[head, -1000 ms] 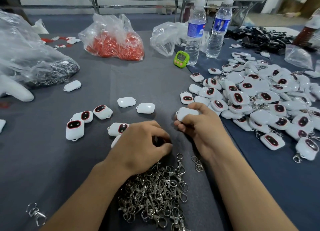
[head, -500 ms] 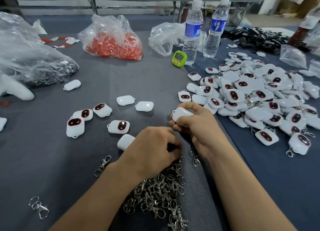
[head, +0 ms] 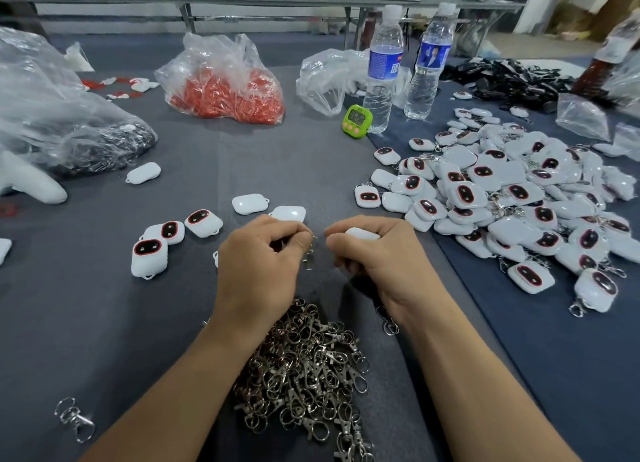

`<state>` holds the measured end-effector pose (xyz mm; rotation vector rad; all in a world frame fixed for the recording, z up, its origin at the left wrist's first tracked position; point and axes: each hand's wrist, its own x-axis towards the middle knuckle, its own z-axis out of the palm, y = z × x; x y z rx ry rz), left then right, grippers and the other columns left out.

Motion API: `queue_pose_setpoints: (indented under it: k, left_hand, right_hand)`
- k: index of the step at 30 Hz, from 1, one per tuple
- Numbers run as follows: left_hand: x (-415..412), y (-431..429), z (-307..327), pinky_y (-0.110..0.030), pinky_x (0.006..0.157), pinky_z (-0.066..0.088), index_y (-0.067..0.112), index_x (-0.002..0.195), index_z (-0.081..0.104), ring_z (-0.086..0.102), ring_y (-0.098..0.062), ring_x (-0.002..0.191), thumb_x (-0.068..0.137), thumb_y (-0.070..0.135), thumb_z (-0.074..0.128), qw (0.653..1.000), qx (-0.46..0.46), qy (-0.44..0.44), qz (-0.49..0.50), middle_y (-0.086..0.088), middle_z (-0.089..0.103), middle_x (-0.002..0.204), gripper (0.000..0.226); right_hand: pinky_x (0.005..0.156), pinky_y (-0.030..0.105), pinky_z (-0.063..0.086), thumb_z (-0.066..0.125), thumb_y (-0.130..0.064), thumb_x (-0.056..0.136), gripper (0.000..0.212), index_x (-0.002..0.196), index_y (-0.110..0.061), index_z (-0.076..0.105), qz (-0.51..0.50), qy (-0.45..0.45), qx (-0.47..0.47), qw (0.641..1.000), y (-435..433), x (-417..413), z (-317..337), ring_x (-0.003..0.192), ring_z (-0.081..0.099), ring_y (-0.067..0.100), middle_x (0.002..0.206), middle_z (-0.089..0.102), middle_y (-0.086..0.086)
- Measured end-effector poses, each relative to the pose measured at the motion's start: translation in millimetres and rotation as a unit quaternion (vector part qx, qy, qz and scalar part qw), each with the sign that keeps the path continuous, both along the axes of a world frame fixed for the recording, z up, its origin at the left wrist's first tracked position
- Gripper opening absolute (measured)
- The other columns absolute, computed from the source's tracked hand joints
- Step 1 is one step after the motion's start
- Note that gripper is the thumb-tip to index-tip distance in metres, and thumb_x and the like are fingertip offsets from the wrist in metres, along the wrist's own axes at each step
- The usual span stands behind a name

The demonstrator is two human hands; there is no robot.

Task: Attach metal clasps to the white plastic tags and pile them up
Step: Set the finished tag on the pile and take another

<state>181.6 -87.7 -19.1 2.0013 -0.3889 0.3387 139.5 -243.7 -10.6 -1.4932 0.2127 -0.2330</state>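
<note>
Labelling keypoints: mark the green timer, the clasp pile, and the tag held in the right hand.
green timer (head: 356, 117), head view, on its display face.
clasp pile (head: 304, 368), head view, middle of the heap.
tag (head: 362, 234), head view, white edge above the fingers of the right hand (head: 381, 257).

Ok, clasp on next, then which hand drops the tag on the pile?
Right, probably: the right hand holds the tag and the pile lies on its side; the left hand pinches the clasp.
</note>
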Motion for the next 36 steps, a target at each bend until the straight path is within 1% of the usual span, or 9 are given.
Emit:
queue_pose_setpoints:
  k: [7, 12, 17, 20, 23, 28, 31, 34, 36]
  left_hand:
    - [-6.1, -4.3, 7.0, -0.009, 0.064, 0.043, 0.048, 0.072, 0.07, 0.064, 0.0, 0.074, 0.086, 0.017, 0.078, 0.998, -0.064, 0.008, -0.02, 0.021, 0.071, 0.082, 0.036]
    - [-9.1, -5.5, 6.7, -0.012, 0.061, 0.045, 0.043, 0.069, 0.07, 0.063, -0.006, 0.073, 0.084, 0.02, 0.079, 0.999, -0.053, -0.012, 0.007, 0.019, 0.069, 0.082, 0.029]
    - [-7.3, -3.7, 2.4, -0.008, 0.06, 0.041, 0.034, 0.072, 0.076, 0.061, -0.008, 0.07, 0.078, 0.021, 0.082, 0.999, -0.009, -0.031, 0.005, 0.019, 0.068, 0.08, 0.015]
    - [-7.0, -2.8, 1.0, -0.005, 0.069, 0.042, 0.03, 0.088, 0.081, 0.063, -0.001, 0.078, 0.077, 0.013, 0.084, 0.997, 0.014, -0.068, -0.022, 0.019, 0.071, 0.086, 0.021]
    - [-5.7, -0.7, 1.0, -0.011, 0.078, 0.049, 0.031, 0.093, 0.082, 0.068, -0.001, 0.088, 0.078, 0.008, 0.084, 0.995, 0.02, -0.081, -0.053, 0.017, 0.075, 0.092, 0.027]
    - [-4.1, 1.6, 3.7, -0.006, 0.064, 0.04, 0.036, 0.08, 0.08, 0.063, 0.0, 0.074, 0.076, 0.021, 0.086, 0.996, 0.014, -0.08, -0.021, 0.022, 0.072, 0.082, 0.017]
    - [-5.5, 1.9, 3.4, -0.015, 0.057, 0.045, 0.039, 0.082, 0.077, 0.063, -0.002, 0.064, 0.074, 0.038, 0.08, 0.998, 0.009, -0.059, 0.007, 0.025, 0.07, 0.074, 0.008]
    - [-7.4, 1.8, 2.1, -0.025, 0.058, 0.052, 0.036, 0.082, 0.079, 0.065, -0.001, 0.062, 0.077, 0.034, 0.082, 0.996, 0.04, -0.075, 0.027, 0.021, 0.072, 0.069, 0.006]
    - [-7.6, 1.2, 1.5, -0.018, 0.063, 0.05, 0.033, 0.083, 0.08, 0.067, 0.004, 0.069, 0.078, 0.026, 0.084, 0.996, 0.039, -0.083, 0.019, 0.021, 0.073, 0.073, 0.009]
  right_hand:
    - [0.052, 0.021, 0.043, 0.078, -0.011, 0.069, 0.008, 0.076, -0.012, 0.081, 0.006, -0.009, -0.059, 0.998, 3.6, -0.6, 2.7, 0.059, 0.059, 0.012, 0.063, 0.07, 0.007]
    - [0.05, 0.018, 0.042, 0.08, -0.009, 0.073, 0.004, 0.075, -0.012, 0.081, 0.031, 0.019, -0.059, 0.998, 5.0, -0.7, 2.5, 0.053, 0.056, 0.008, 0.057, 0.067, 0.004]
    - [0.051, 0.019, 0.042, 0.076, -0.019, 0.065, 0.009, 0.071, -0.013, 0.079, -0.009, 0.01, -0.057, 0.998, 3.5, 0.7, 2.4, 0.056, 0.058, 0.01, 0.06, 0.069, 0.005]
    - [0.058, 0.025, 0.045, 0.076, -0.027, 0.063, 0.012, 0.072, -0.02, 0.08, -0.022, 0.02, -0.126, 0.992, 1.6, 1.6, 0.8, 0.057, 0.06, 0.009, 0.061, 0.071, 0.003]
    - [0.059, 0.024, 0.044, 0.075, -0.03, 0.062, 0.013, 0.072, -0.024, 0.081, -0.016, 0.017, -0.153, 0.988, 1.6, 1.5, 0.0, 0.057, 0.06, 0.006, 0.06, 0.07, 0.0]
    - [0.06, 0.026, 0.045, 0.074, -0.031, 0.063, 0.011, 0.071, -0.029, 0.081, -0.029, 0.011, -0.163, 0.986, 3.3, 1.7, 1.6, 0.057, 0.059, 0.005, 0.059, 0.069, -0.002]
    - [0.065, 0.027, 0.051, 0.076, -0.031, 0.062, 0.011, 0.072, -0.034, 0.08, -0.067, -0.004, -0.188, 0.98, 4.7, 1.8, 1.2, 0.063, 0.064, 0.006, 0.064, 0.072, -0.007]
    - [0.064, 0.019, 0.049, 0.082, -0.027, 0.065, 0.014, 0.074, -0.037, 0.078, -0.08, -0.018, -0.229, 0.97, 2.9, 0.9, 1.3, 0.064, 0.065, 0.001, 0.067, 0.073, -0.014]
    - [0.064, 0.021, 0.051, 0.083, -0.023, 0.068, 0.014, 0.074, -0.036, 0.079, -0.066, -0.01, -0.248, 0.966, 3.5, -0.2, 0.7, 0.066, 0.067, 0.002, 0.067, 0.073, -0.013]
